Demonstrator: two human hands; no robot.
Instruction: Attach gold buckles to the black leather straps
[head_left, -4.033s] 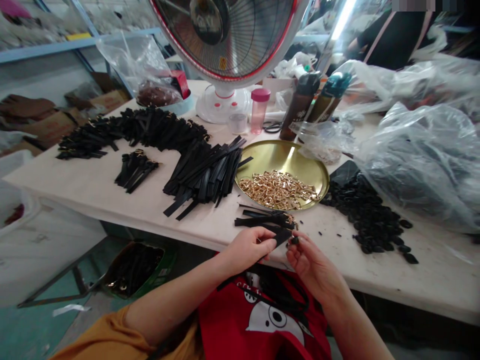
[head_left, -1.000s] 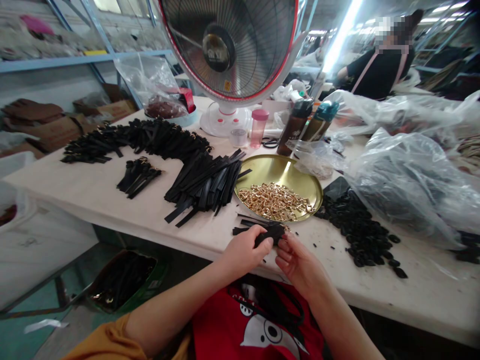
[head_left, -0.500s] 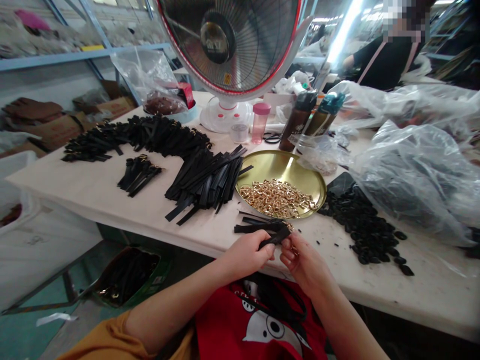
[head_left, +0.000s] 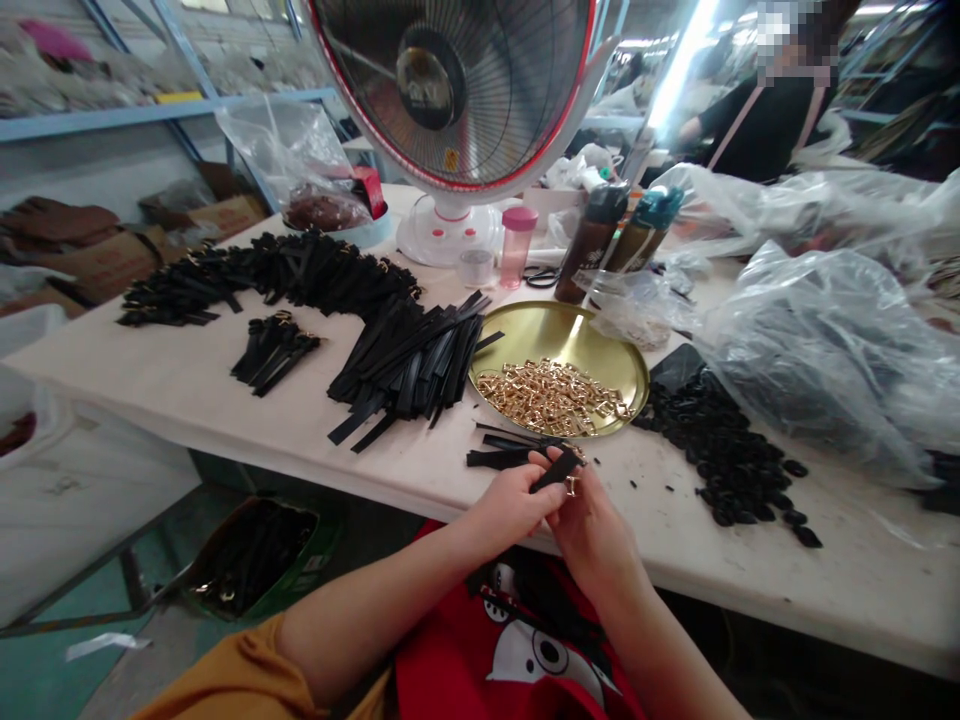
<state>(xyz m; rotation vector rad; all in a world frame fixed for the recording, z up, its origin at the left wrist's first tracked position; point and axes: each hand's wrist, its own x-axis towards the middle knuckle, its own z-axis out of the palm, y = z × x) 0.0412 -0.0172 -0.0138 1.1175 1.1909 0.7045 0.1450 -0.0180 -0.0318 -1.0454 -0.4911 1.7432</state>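
My left hand (head_left: 514,508) pinches a short black strap (head_left: 556,471) near the table's front edge. At the strap's right end is a small gold buckle (head_left: 572,486), held by the curled fingers of my right hand (head_left: 600,530). The two hands touch, and some fingertips are hidden behind the strap. Just beyond them lie a few black straps (head_left: 499,458) with gold pieces at one end. A round gold tray (head_left: 555,325) behind these carries a heap of gold buckles (head_left: 551,395).
Loose black straps (head_left: 412,365) are piled left of the tray, beside a small bundle (head_left: 271,352) and a long row (head_left: 300,265) of buckled straps. Black oval pieces (head_left: 735,450) and plastic bags (head_left: 817,340) lie right. A fan (head_left: 454,100) and bottles (head_left: 592,240) stand behind.
My hands have drawn together, and the right has turned around the strap's end. The gold buckle now shows between them. The view has shifted slightly.
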